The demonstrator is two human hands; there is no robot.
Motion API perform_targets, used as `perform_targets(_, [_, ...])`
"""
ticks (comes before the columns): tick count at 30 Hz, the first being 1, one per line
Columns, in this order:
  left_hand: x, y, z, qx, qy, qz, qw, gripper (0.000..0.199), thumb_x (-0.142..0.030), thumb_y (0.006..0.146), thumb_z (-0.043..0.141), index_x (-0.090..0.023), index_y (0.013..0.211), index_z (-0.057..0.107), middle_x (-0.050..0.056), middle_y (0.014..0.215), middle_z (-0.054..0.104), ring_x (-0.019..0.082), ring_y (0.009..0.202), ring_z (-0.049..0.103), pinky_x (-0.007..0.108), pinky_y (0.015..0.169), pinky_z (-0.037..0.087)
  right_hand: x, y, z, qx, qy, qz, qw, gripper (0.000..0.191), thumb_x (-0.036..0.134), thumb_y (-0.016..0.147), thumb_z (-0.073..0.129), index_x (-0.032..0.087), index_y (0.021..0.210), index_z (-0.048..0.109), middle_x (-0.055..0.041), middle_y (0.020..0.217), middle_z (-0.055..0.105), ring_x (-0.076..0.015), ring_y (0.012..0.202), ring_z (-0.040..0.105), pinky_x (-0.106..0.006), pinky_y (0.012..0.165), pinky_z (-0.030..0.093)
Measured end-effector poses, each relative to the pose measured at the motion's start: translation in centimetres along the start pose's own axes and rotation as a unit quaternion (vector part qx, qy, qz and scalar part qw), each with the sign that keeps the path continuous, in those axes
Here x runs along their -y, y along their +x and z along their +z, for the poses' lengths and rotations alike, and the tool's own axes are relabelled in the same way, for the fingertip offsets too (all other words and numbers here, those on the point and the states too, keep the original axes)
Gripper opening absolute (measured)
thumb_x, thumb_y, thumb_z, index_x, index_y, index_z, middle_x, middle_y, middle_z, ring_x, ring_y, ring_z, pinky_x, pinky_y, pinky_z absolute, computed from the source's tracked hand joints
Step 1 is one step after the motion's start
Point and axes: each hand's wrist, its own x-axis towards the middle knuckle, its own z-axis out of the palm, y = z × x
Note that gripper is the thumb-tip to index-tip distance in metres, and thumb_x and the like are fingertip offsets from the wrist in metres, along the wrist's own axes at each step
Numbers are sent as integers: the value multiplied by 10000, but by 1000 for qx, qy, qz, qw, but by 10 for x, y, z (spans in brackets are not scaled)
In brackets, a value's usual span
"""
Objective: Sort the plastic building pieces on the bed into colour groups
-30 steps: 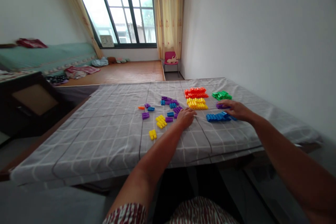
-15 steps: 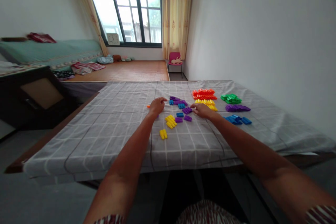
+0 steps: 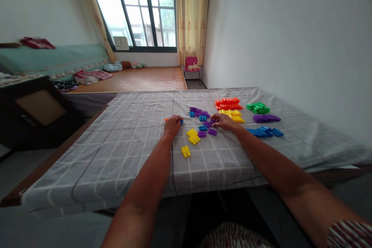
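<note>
My right fingers [image 3: 216, 116] are bent, tips close together, on a small purple piece [image 3: 213, 121]; I cannot tell whether they grip it or merely touch it. My left fingers [image 3: 178, 117] curl downward, nearly closed, over a blue piece [image 3: 181, 122], its end poking out to their right; its hold is hidden too. An orange piece [image 3: 166, 119] shows just left of them. Between my two sets of fingers, a little nearer my body, lies a yellow cluster [image 3: 193, 136], with a yellow pair [image 3: 185, 151] nearer me again. Just beyond my right fingertips sits the yellow stack [image 3: 231, 114], and past that the red-orange stack [image 3: 228, 104]. Farther off to their right are the blue row [image 3: 264, 131], the purple row [image 3: 266, 118] and the green pile [image 3: 258, 107]. Well ahead of all my fingers stand a pink chair [image 3: 191, 61] and the window [image 3: 133, 15].
</note>
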Motion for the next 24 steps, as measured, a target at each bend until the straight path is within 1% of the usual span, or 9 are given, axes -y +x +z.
perform_targets(4, [6, 1, -2, -17, -6, -14, 1000, 311, -137, 833, 459, -225, 957, 731, 17, 1043, 735, 165, 1011, 654, 285, 938, 490, 6, -17, -6, -35, 69, -10, 997, 262, 150, 674, 746, 193, 926, 689, -28, 907, 734, -187, 846, 682, -302, 786, 541])
perform_targets(6, [10, 3, -3, -36, -11, -34, 999, 313, -147, 835, 451, -222, 946, 734, 18, 1031, 742, 169, 1011, 660, 296, 932, 498, 3, -26, -18, -55, 109, -24, 992, 237, 146, 691, 719, 201, 920, 690, -16, 905, 738, -177, 847, 686, -301, 800, 543])
perform_targets(8, [13, 5, -4, -47, -17, -50, 997, 316, -158, 833, 447, -212, 940, 739, 25, 1027, 747, 181, 1012, 668, 309, 923, 507, -10, -37, -38, -91, 127, -36, 987, 213, 171, 704, 708, 203, 914, 696, -14, 915, 740, -177, 855, 689, -309, 817, 543])
perform_targets(10, [16, 8, -3, -55, -20, -56, 997, 316, -171, 826, 454, -200, 940, 747, 38, 1024, 750, 194, 1009, 677, 318, 915, 515, -34, -49, -63, -141, 118, -31, 982, 190, 211, 708, 711, 200, 898, 702, -22, 921, 740, -182, 856, 691, -320, 824, 542])
perform_targets(12, [19, 9, -3, -60, -18, -55, 997, 314, -177, 813, 465, -198, 936, 754, 44, 1023, 752, 203, 1009, 681, 323, 916, 517, -71, -63, -91, -194, 106, 7, 975, 198, 240, 713, 708, 192, 904, 701, -36, 922, 739, -185, 836, 693, -321, 798, 548])
perform_targets(15, [23, 11, -2, -65, -11, -57, 996, 314, -181, 798, 476, -206, 933, 758, 42, 1023, 753, 213, 1017, 681, 334, 919, 517, -138, -83, -131, -268, 94, 109, 952, 255, 269, 716, 702, 177, 953, 695, -59, 903, 738, -193, 826, 691, -306, 734, 549])
perform_targets(18, [26, 13, -3, -64, -14, -63, 996, 316, -200, 800, 476, -205, 941, 759, 42, 1020, 754, 216, 1004, 686, 331, 905, 523, -198, -98, -160, -320, 44, 216, 921, 295, 324, 699, 718, 157, 942, 699, -81, 852, 741, -209, 794, 690, -307, 704, 534])
perform_targets(21, [28, 14, -6, -71, -20, -69, 995, 313, -225, 798, 481, -210, 933, 763, 34, 992, 760, 212, 968, 696, 316, 869, 536, -228, -102, -171, -307, -19, 275, 911, 280, 352, 686, 724, 149, 879, 707, -96, 847, 745, -221, 792, 692, -307, 712, 516])
perform_targets(24, [29, 14, -7, -81, -29, -79, 993, 308, -252, 795, 489, -217, 925, 767, 24, 965, 764, 207, 934, 701, 303, 836, 544, -232, -95, -168, -272, -74, 277, 918, 249, 377, 699, 706, 164, 827, 719, -83, 855, 749, -220, 830, 692, -287, 724, 496])
